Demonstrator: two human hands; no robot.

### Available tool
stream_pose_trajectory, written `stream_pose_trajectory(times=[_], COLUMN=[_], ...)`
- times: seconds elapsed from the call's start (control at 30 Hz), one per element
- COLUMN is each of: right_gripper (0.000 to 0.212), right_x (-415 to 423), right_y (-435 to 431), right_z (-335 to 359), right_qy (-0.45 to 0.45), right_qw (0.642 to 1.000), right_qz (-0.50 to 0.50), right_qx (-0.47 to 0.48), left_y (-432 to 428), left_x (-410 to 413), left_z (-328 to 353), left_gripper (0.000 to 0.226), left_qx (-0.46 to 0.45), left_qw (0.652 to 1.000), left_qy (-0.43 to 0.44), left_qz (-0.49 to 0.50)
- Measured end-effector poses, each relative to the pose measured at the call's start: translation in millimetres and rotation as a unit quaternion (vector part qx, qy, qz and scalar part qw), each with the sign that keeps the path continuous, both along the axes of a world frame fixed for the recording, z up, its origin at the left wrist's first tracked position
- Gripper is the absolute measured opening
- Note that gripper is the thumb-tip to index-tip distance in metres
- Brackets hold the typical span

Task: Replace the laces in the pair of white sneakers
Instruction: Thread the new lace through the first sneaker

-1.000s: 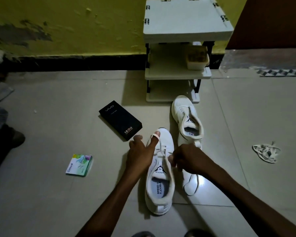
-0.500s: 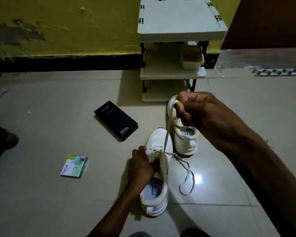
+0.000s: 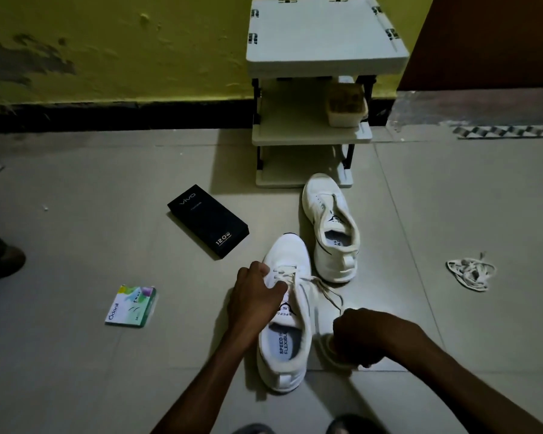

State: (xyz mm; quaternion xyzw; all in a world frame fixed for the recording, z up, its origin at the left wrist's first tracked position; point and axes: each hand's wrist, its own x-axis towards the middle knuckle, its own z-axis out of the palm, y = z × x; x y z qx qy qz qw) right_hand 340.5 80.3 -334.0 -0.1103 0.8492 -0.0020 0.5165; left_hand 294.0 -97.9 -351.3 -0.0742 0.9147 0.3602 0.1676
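lacing the near sneaker [image 3: 284, 311] on the floor, only the lowest eyelets done: left hand [image 3: 257, 296] pinching its upper, right hand [image 3: 362, 336] fisted around the lace [image 3: 326, 291]. leaving the far sneaker [image 3: 331, 227] laceless, old laces [image 3: 470, 274] lying well apart.

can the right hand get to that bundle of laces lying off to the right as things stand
Probably yes, once freed. The right hand is closed on the lace of the near sneaker; only bare floor lies between it and the lace bundle.

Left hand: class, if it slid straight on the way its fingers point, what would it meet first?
The left hand points right across the near sneaker; probably the lace, though depth is unclear.
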Motion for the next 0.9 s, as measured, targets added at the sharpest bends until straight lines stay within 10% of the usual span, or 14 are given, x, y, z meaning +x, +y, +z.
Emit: stream_pose_trajectory(times=[0.17,0.3,0.6,0.9], right_gripper=[0.023,0.012,0.039,0.036], right_x=[-16.5,-40.1,-55.6,-42.4], right_y=[8.5,-1.5,-9.0,7.8], right_z=[6.3,6.5,19.1,129.7], right_qy=[0.171,0.400,0.272,0.285], right_qw=[0.983,0.890,0.915,0.825], right_qz=[-0.059,-0.188,-0.257,-0.373], right_qx=[-0.016,-0.114,-0.151,-0.315], left_y=[2.3,5.4,7.7,24.8], left_x=[0.1,-2.3,-10.2,-34.3], left_z=[0.2,0.8,0.7,50.6], left_gripper=[0.032,0.028,0.026,0.018], left_qx=[0.013,0.030,0.111,0.154], left_qw=[0.999,0.998,0.988,0.964], left_qy=[0.020,0.045,0.080,0.211], left_qz=[-0.029,-0.040,-0.074,-0.052])
